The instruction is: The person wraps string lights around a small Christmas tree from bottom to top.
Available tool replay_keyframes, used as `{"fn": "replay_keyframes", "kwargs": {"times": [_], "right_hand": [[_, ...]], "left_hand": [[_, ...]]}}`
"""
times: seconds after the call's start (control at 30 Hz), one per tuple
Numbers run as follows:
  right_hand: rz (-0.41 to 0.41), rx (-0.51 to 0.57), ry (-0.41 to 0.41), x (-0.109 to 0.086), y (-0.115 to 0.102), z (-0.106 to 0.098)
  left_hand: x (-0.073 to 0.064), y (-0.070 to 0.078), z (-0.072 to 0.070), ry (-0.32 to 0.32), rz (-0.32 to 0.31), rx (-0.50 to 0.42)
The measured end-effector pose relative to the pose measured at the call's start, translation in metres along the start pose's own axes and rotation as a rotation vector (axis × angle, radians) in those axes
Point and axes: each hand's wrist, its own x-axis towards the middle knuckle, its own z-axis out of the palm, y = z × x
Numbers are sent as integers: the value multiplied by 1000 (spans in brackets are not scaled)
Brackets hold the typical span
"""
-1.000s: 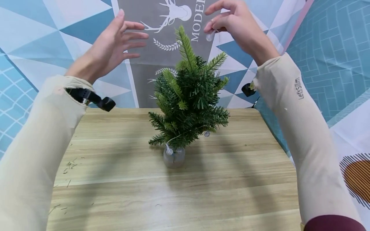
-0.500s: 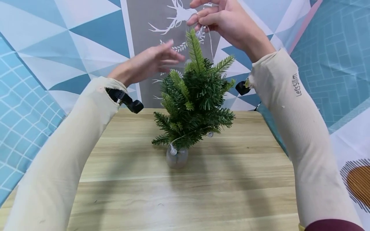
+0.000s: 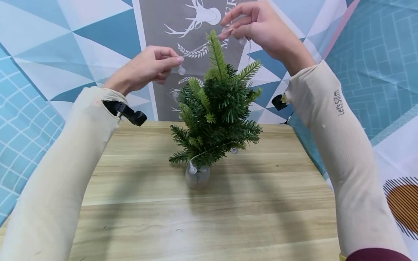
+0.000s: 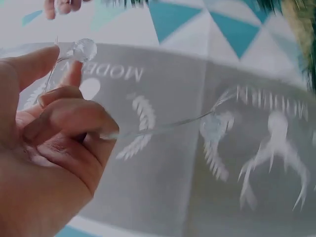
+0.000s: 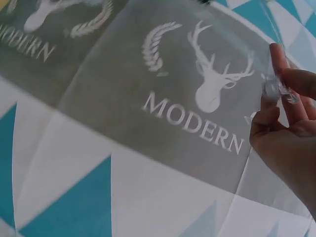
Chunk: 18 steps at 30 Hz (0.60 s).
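Head view and wrist views: grip and handling check

We find the string of lights (image 4: pixel 212 129) held up beside the tip of the small green tree (image 3: pixel 225 108), one length spanning the hands and another hanging below the right. The left hand (image 3: pixel 145 68) pinches the wire (image 4: pixel 165 127) between thumb and forefinger, a clear bulb (image 3: pixel 181 70) dangling just beneath; the right hand (image 3: pixel 262 30) pinches it near another bulb (image 3: pixel 242 41) (whether the span passes before or behind the tip, we cannot tell). Lower down, wire lies across the branches (image 3: pixel 179 136), with one bulb (image 3: pixel 193 169) hanging in front of the tree's pale base (image 3: pixel 197 183) on the wooden table (image 3: pixel 147 217).

We judge the string light and limp, its bulbs smooth and perhaps brittle. We would hold the thin wire just beside a bulb and never yank it, since the branches could snag it.
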Motion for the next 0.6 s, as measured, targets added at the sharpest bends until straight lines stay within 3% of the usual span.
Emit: {"fn": "replay_keyframes", "kwargs": {"times": [0.13,0.23,0.4,0.6], "right_hand": [[-6,-370,5,-3,8,1],[-28,-579,28,-9,14,4],[-62,-621,68,-18,21,8],[-35,-572,166,-27,24,0]], "left_hand": [[-12,7,-16,69,-20,395],[-22,12,-23,115,-5,605],[-30,15,-26,197,40,664],[-34,3,-36,265,92,998]]}}
